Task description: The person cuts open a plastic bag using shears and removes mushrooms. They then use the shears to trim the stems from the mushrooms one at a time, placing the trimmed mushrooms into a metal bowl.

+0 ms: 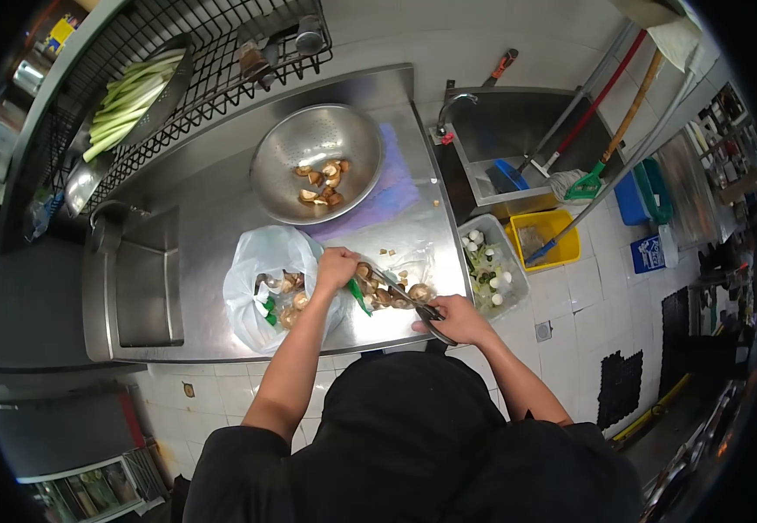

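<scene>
Mushrooms [382, 297] lie in a sideways row on the bench [204, 261], closer to the person than the metal bowl [309, 131] and a bit to its right. From left to right: a white bag [248, 257] sits on the person's side of the bowl. Beside it, the left hand [336, 268] is curled up, but you cannot tell what it has. It is nearer the row's left end. Scissors [422, 305] point over the row toward the bowl. The right hand [457, 319] is closed around their handles, partly hiding them.
</scene>
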A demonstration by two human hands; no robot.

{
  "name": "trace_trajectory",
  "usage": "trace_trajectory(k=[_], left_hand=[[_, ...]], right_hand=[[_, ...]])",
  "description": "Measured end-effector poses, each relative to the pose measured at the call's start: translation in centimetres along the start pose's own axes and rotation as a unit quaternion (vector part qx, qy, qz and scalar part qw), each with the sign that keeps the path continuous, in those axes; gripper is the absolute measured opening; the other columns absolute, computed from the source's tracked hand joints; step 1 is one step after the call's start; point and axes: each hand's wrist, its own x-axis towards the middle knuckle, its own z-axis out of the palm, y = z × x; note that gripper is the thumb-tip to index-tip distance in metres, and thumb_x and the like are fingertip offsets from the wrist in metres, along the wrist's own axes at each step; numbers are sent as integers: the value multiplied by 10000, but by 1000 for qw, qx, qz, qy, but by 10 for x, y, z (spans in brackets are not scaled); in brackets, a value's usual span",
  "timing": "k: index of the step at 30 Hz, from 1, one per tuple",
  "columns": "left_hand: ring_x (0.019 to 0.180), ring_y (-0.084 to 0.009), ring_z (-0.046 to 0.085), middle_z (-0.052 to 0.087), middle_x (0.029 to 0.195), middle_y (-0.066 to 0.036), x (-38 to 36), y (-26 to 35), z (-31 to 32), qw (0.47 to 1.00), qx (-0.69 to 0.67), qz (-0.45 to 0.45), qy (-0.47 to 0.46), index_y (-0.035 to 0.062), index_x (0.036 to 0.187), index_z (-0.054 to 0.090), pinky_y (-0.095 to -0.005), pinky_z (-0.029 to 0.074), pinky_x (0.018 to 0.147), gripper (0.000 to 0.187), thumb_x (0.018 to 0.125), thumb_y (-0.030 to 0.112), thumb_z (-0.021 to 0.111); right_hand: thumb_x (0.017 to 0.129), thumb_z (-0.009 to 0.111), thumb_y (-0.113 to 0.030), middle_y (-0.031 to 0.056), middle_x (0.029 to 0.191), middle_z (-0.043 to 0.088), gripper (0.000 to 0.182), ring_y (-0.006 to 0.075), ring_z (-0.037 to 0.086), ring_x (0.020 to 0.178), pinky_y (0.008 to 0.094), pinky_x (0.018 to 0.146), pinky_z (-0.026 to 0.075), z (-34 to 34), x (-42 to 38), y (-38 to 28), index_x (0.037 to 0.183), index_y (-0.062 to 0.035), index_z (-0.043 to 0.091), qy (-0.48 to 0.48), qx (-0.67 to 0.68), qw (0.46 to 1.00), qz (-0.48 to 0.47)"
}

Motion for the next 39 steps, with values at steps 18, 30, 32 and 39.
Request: trace_trajectory(k=[18,30,32,39], left_hand=[[878,-164,657,723,1001,-102,-10,-18,-17,977,87,192,-30,-11,1115,666,-267,509,761,259,873,81,666],[1003,-307,698,665,1115,-204,-42,41,-1,848,-441,-40,-290,-126,1288,529,-390,607,898,348,1043,116,476],[1004,-292,698,675,1101,-185,-41,38,0,869,-428,-67,-238,-120,1268,548,-391,605,894,338,1044,126,483],[933,-267,718,690,1079,-174,-46,36,7,894,-390,-69,-212,-99,1199,608,-349,613,824,326,1031,172,541]], right_hand=[[783,872,-187,-94,640,578,406,-23,442,540,179,472,307,17,-26,44,1074,43,709,2,270,962,39],[824,822,-157,-19,696,642,368,67,565,568,234,523,431,16,-47,24,1107,22,669,49,211,976,16],[835,779,-237,94,827,690,414,240,662,681,339,613,514,12,-55,17,1141,5,642,152,-109,980,-71],[799,763,-281,148,984,670,576,334,672,839,439,730,548,23,-52,15,1281,-30,570,187,-217,950,-123]])
